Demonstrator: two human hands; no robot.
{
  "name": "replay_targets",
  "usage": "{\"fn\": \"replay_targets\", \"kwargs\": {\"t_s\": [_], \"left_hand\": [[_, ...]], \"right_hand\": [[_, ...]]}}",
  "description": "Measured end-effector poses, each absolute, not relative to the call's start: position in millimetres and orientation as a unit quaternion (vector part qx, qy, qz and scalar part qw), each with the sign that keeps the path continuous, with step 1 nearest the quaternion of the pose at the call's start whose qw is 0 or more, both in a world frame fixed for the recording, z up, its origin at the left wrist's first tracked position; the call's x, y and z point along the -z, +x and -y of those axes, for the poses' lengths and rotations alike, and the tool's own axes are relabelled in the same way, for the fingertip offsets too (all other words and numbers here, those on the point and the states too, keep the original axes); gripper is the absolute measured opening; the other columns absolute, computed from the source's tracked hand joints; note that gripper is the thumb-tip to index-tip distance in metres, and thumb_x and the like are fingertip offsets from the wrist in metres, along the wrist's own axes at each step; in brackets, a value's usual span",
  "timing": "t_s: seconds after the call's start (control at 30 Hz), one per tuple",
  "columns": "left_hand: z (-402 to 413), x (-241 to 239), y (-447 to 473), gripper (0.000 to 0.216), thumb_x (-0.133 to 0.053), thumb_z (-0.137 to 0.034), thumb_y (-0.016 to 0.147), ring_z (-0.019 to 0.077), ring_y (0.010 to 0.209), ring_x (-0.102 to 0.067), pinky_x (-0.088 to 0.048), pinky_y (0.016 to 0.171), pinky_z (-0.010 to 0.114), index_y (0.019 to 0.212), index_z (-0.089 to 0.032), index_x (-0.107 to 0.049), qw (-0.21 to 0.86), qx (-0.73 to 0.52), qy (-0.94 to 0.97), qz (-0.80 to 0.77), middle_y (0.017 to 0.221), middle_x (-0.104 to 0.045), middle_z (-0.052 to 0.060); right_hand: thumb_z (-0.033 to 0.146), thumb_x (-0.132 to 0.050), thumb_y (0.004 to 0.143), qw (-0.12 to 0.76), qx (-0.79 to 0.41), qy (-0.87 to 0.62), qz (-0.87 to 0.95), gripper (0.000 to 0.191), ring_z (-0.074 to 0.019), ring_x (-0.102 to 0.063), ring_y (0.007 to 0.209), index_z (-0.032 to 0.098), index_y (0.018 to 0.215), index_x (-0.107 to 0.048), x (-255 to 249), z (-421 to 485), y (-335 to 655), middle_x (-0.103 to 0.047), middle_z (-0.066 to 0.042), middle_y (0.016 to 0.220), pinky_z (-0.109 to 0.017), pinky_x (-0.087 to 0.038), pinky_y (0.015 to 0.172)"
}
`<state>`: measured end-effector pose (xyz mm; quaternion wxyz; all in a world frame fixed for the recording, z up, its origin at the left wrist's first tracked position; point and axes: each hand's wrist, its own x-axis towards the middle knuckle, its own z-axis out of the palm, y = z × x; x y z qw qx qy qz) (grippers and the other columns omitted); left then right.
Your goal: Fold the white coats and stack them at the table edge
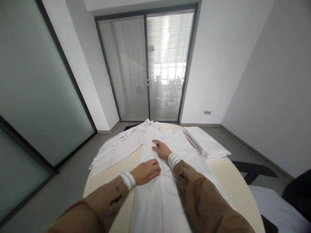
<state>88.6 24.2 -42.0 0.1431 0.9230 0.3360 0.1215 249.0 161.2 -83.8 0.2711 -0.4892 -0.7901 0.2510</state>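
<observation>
A long white coat lies spread along the table, its collar at the far end and one sleeve stretched out to the left. My left hand rests at the coat's front, fingers curled together on the cloth near the middle seam; its fingertips are partly hidden. Farther up the coat, below a chest pocket, my right hand touches the fabric with index finger and thumb apart. My right forearm lies over the coat's right side.
A folded white cloth sits at the right edge of the round cream table. Dark chairs stand to the right, one with white cloth on its seat. Beyond the table is a glass door with blinds.
</observation>
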Motion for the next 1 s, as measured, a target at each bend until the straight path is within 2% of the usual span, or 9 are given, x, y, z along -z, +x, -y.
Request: {"fn": "replay_targets", "kwargs": {"t_s": [0.1,0.2,0.33,0.4,0.5,0.57,0.67,0.87,1.0], "left_hand": [[-21.9,50.9,89.1,0.012,-0.051,-0.024,0.094,0.0199,0.099,-0.054,-0.044,0.09,0.032,0.103,-0.022,-0.058,0.126,-0.138,0.929,-0.319,0.109,-0.057,0.006],[-18.8,55.2,85.5,0.023,-0.057,-0.027,0.089,0.023,0.102,-0.053,-0.043,0.093,0.037,0.111,-0.022,-0.056,0.116,-0.151,0.934,-0.304,0.115,-0.057,0.008],[-19.0,61.6,74.8,0.034,-0.06,-0.025,0.084,0.0267,0.111,-0.051,-0.042,0.1,0.043,0.117,-0.021,-0.051,0.136,-0.193,0.925,-0.299,0.121,-0.056,0.01],[-23.0,67.2,69.5,0.031,-0.054,-0.017,0.084,0.0245,0.111,-0.052,-0.042,0.101,0.041,0.115,-0.021,-0.052,0.169,-0.228,0.905,-0.316,0.118,-0.058,0.009],[-31.5,76.5,65.7,0.028,-0.046,-0.009,0.083,0.0207,0.104,-0.055,-0.045,0.097,0.037,0.107,-0.021,-0.056,0.214,-0.262,0.874,-0.349,0.108,-0.061,0.006],[-35.6,81.3,66.1,0.026,-0.045,-0.007,0.083,0.02,0.1,-0.056,-0.046,0.094,0.036,0.101,-0.02,-0.058,0.224,-0.276,0.859,-0.368,0.103,-0.063,0.005],[-35.7,84.6,67.3,0.025,-0.044,-0.007,0.084,0.0193,0.098,-0.058,-0.046,0.093,0.036,0.099,-0.019,-0.06,0.225,-0.303,0.842,-0.386,0.1,-0.063,0.005],[-27.6,82.1,61.4,0.027,-0.049,-0.013,0.086,0.0205,0.111,-0.056,-0.045,0.102,0.037,0.11,-0.02,-0.058,0.199,-0.288,0.874,-0.338,0.114,-0.062,0.007],[-25.7,77.6,57.5,0.036,-0.059,-0.024,0.085,0.0237,0.119,-0.052,-0.042,0.107,0.041,0.121,-0.02,-0.056,0.179,-0.253,0.896,-0.317,0.124,-0.059,0.01]], "right_hand": [[0.039,-0.063,0.086,0.256,-0.193,-0.516,0.794,0.061,-0.0237,-0.057,0.103,0.019,0.142,-0.047,72.1,-145.7,251.6,-0.068,-0.006,0.094,-0.033,-0.041,0.092],[0.044,-0.056,0.091,0.218,-0.134,-0.578,0.775,0.052,-0.0248,-0.06,0.101,0.019,0.136,-0.049,60.7,-124.0,249.2,-0.07,-0.009,0.098,-0.033,-0.042,0.087],[0.041,-0.046,0.094,0.157,-0.149,-0.622,0.753,0.035,-0.0237,-0.067,0.088,0.017,0.112,-0.063,46.0,-92.8,247.6,-0.073,-0.013,0.097,-0.031,-0.043,0.074],[0.039,-0.043,0.093,0.114,-0.167,-0.612,0.765,0.035,-0.0241,-0.068,0.085,0.016,0.092,-0.069,38.0,-78.1,251.3,-0.074,-0.014,0.092,-0.031,-0.043,0.072],[0.044,-0.043,0.092,0.012,-0.263,-0.579,0.772,0.045,-0.0207,-0.067,0.065,0.016,0.068,-0.069,26.1,-58.8,261.1,-0.073,-0.011,0.073,-0.03,-0.045,0.065],[0.051,-0.049,0.089,-0.04,-0.336,-0.539,0.771,0.047,-0.016,-0.061,0.052,0.017,0.061,-0.066,20.3,-48.3,267.6,-0.069,-0.006,0.063,-0.028,-0.045,0.06],[0.057,-0.061,0.083,-0.076,-0.424,-0.464,0.774,0.049,-0.0109,-0.056,0.046,0.016,0.056,-0.06,17.6,-35.9,272.8,-0.064,-0.001,0.056,-0.025,-0.045,0.06],[0.051,-0.074,0.074,-0.008,-0.53,-0.435,0.728,0.04,-0.0072,-0.049,0.049,0.015,0.062,-0.061,32.4,-11.5,268.7,-0.059,0.003,0.053,-0.019,-0.038,0.05],[0.046,-0.077,0.07,0.022,-0.667,-0.405,0.625,0.035,-0.0069,-0.055,0.049,0.013,0.067,-0.065,41.2,5.5,272.1,-0.064,0.002,0.059,-0.017,-0.044,0.049]]}}
